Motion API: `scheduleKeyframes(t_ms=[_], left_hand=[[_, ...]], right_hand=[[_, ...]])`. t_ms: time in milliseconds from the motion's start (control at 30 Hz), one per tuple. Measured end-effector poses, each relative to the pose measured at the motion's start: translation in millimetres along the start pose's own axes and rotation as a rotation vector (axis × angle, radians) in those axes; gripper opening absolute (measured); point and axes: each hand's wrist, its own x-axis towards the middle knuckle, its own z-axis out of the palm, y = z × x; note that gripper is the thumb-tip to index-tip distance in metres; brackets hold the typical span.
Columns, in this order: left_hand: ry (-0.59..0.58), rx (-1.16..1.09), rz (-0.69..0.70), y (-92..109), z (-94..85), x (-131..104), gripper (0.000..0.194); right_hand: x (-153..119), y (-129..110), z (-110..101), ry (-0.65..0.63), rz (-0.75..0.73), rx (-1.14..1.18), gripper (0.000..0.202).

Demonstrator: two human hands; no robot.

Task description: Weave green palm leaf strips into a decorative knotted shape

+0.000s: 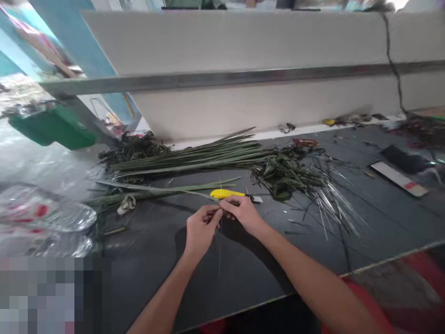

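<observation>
Green leaf strip [156, 188] is pinched in the grip of left hand [202, 227] and right hand [245, 213], above the tabletop [139, 264], maybe to keep it steady; the yellow knife [227, 193] lies near

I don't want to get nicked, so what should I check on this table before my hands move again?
1. Hands at the strip: ok; the left hand and right hand meet at the right-hand end of the long leaf strip.
2. Exact grip on that end: cannot tell; the fingers hide it.
3. Yellow knife well away from the fingers: not ok; it lies just beyond them.
4. Loose green strips within view: ok; bundled beyond the knife.
5. Phone away from both hands: ok; it lies far to the right.
</observation>
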Motion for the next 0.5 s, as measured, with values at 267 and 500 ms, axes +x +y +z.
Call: scheduleKeyframes(t_ms=[267,500], left_hand=[[0.048,0.614,0.399,34.8,-56.2,26.5,0.016],[-0.064,1.051,0.429,67.6,-119.0,73.5,0.023]], right_hand=[[7.6,11.8,-1.0,0.003,-0.024,0.040,0.043],[9.9,10.1,-3.1,0.016,-0.020,0.105,0.044]])
